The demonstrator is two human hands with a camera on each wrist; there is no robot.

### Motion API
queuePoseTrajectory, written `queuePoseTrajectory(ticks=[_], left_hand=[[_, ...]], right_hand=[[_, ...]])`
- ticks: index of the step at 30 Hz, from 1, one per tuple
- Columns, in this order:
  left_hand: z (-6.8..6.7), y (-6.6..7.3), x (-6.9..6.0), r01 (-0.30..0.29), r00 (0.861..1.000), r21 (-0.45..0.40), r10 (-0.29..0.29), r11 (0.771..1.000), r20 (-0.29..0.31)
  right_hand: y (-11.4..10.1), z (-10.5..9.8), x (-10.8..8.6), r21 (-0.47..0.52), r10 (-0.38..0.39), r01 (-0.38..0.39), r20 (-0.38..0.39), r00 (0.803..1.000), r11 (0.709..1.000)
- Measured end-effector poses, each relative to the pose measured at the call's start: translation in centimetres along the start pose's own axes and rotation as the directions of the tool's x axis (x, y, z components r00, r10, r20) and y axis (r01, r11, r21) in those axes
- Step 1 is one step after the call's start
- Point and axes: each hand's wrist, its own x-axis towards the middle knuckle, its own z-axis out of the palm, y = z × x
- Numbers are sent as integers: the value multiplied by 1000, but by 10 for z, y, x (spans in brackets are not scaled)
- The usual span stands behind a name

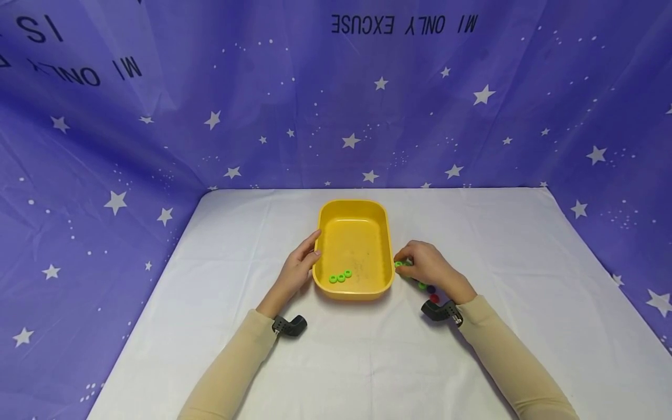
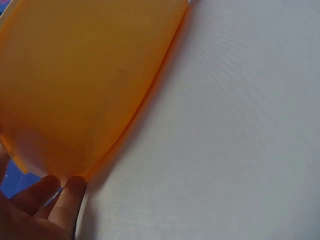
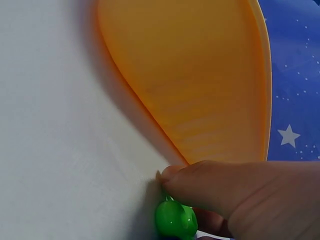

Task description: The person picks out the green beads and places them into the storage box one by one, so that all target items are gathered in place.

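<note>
A yellow plastic tub (image 1: pixel 353 245) stands in the middle of the table; inside, near its front left corner, lie three green ring-shaped beads (image 1: pixel 341 278). My left hand (image 1: pixel 294 272) rests against the tub's left side, its fingertips touching the outer wall in the left wrist view. Just off the tub's right wall, my right hand (image 1: pixel 427 265) pinches a string of beads. A shiny green bead (image 3: pixel 172 219) shows below the thumb in the right wrist view. Under the palm a green bead, a dark bead and a red bead (image 1: pixel 434 298) appear; the hand hides the rest.
A white cloth (image 1: pixel 357 361) covers the table. Behind and beside it hangs a purple curtain (image 1: pixel 294 116) with white stars and lettering. Black wrist-worn devices (image 1: pixel 290 325) sit on both wrists.
</note>
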Motion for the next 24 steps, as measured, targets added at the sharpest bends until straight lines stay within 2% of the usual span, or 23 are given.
queuePoseTrajectory(ticks=[14, 19, 24], left_hand=[[0, 0, 0, 16, 1000, -7, -16, 1000, -20], [0, 1, 0, 17, 1000, -10, -17, 1000, -15], [0, 1, 0, 13, 1000, -10, -14, 1000, -15]], right_hand=[[1, -4, 1, 64, 63, -67, 52, 997, 996], [1, -5, 1, 67, 51, -54, 47, 998, 996], [-1, -8, -1, 69, 18, -18, 8, 1000, 997]])
